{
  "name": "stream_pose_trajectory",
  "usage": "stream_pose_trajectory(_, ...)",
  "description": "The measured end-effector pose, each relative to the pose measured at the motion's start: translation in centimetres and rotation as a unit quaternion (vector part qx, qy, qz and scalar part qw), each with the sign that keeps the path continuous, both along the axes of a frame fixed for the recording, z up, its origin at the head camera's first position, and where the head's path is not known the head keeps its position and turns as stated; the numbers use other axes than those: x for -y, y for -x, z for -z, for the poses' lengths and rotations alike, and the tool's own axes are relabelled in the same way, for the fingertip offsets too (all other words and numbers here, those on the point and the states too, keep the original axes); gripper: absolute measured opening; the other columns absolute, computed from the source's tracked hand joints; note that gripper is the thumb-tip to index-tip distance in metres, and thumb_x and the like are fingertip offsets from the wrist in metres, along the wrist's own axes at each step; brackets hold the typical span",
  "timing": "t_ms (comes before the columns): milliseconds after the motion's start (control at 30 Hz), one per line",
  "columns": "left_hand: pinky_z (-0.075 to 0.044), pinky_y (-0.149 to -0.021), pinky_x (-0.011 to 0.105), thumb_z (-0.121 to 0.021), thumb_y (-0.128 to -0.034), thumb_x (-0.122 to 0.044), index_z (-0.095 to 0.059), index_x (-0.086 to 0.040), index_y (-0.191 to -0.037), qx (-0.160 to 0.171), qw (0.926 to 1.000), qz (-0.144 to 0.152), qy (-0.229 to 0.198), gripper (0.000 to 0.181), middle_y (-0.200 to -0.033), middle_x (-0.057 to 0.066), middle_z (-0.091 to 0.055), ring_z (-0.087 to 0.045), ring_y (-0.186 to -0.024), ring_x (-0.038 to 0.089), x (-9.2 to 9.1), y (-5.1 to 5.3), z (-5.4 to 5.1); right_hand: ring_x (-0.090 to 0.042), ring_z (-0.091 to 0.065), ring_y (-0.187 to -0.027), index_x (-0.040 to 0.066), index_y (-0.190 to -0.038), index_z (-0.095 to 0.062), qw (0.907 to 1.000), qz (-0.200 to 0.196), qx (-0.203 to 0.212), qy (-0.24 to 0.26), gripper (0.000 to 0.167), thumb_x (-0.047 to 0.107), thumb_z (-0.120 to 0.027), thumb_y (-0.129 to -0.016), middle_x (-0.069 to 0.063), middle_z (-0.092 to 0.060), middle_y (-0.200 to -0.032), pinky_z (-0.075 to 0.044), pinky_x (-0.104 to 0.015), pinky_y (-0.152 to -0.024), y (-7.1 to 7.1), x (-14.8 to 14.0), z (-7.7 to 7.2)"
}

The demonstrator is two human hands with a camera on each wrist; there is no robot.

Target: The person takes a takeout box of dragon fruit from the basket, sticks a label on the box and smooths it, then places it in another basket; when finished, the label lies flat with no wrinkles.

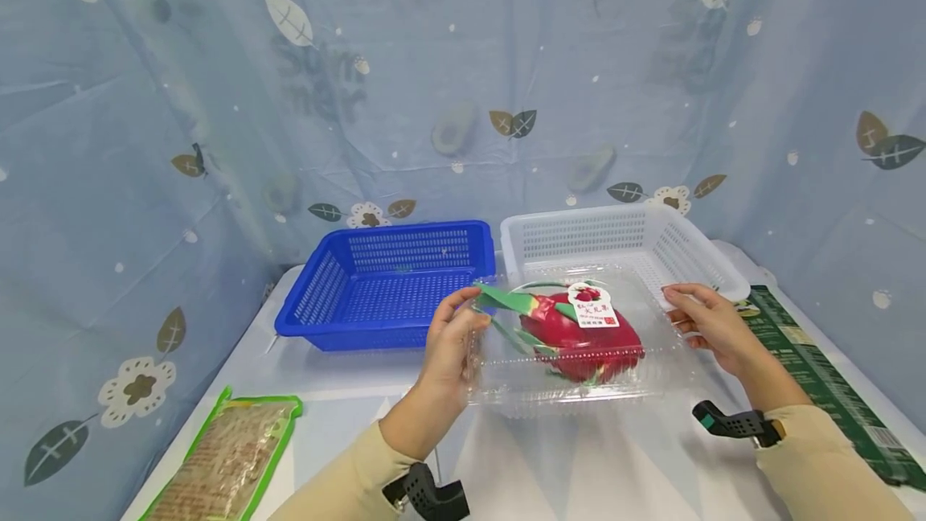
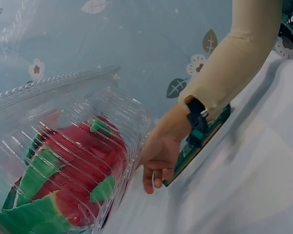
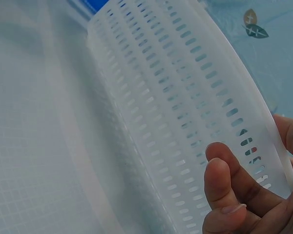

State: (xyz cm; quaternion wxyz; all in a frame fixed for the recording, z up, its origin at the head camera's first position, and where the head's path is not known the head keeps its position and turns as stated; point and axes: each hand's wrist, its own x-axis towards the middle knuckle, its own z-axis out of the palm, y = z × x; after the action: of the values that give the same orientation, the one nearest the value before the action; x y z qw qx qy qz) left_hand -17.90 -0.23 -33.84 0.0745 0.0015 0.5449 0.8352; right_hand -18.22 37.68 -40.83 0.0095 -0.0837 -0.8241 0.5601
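My left hand [image 1: 450,344] grips the left edge of a clear plastic clamshell box [image 1: 664,383], thumb and fingers at its side. Inside lies a red dragon fruit [image 1: 615,346] with green scales, also seen through the ridged plastic in the left wrist view. A white label [image 1: 595,308] is on the lid. My right hand [image 1: 712,330] is at the box's right edge with loosely bent fingers; whether it touches the plastic I cannot tell. In the right wrist view its fingers [image 3: 219,183] show nothing between them, in front of the white basket [image 3: 151,97].
A blue perforated basket [image 1: 383,336] stands at the back left, beside the white one. A green-edged flat packet [image 1: 227,457] lies at the front left. A long dark green package [image 1: 825,376] lies along the right table edge. A patterned curtain [image 1: 405,87] hangs behind.
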Motion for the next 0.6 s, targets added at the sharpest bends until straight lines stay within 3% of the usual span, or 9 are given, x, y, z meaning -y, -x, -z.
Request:
stream_pose_trajectory(167,-0.019,-0.034,0.014,-0.057,-0.0737,-0.003,-0.063,-0.022,-0.108,-0.006,0.9995,-0.028,-0.013,0.039,-0.062,-0.016,-0.054,-0.022,-0.037,0.0,-1.0,2.1,-1.3,-0.007,-0.05,-0.071,0.037,-0.122,-0.052,1.0,0.0,0.002,0.0,0.032,0.057,-0.049,-0.097,0.014,-0.05,-0.09,-0.044,-0.029,-0.061,0.0,0.0,-0.2)
stream_pose_trajectory(267,-0.018,-0.034,0.014,-0.057,-0.0726,-0.002,-0.063,-0.023,-0.106,-0.004,0.9988,-0.04,-0.027,0.039,-0.064,-0.016,-0.055,-0.021,-0.037,0.0,-1.7,3.4,-2.0,-0.008,-0.06,-0.07,0.039,-0.121,-0.049,0.9997,-0.009,0.004,0.022,0.028,0.055,-0.048,-0.098,0.018,-0.06,-0.092,-0.048,-0.028,-0.06,0.0,-0.2,-0.4)
stream_pose_trajectory(400,-0.017,-0.034,0.015,-0.057,-0.072,0.001,-0.063,-0.022,-0.104,-0.004,0.9976,-0.049,-0.049,0.039,-0.067,-0.014,-0.056,-0.021,-0.037,0.0,-2.7,5.3,-2.4,-0.01,-0.067,-0.071,0.029,-0.131,-0.044,0.9992,-0.022,0.004,0.033,0.039,0.052,-0.047,-0.1,0.014,-0.072,-0.083,-0.049,-0.027,-0.059,-0.1,-0.3,-0.6)
stream_pose_trajectory(600,-0.018,-0.035,0.015,-0.059,-0.0744,0.002,-0.063,-0.018,-0.108,-0.005,0.9966,-0.056,-0.061,0.04,-0.077,-0.01,-0.058,-0.022,-0.038,0.0,-4.3,8.1,-2.2,-0.011,-0.067,-0.072,0.016,-0.137,-0.042,0.9992,-0.024,0.011,0.029,0.055,0.055,-0.049,-0.098,0.013,-0.072,-0.083,-0.049,-0.029,-0.061,-0.1,-0.2,-0.6)
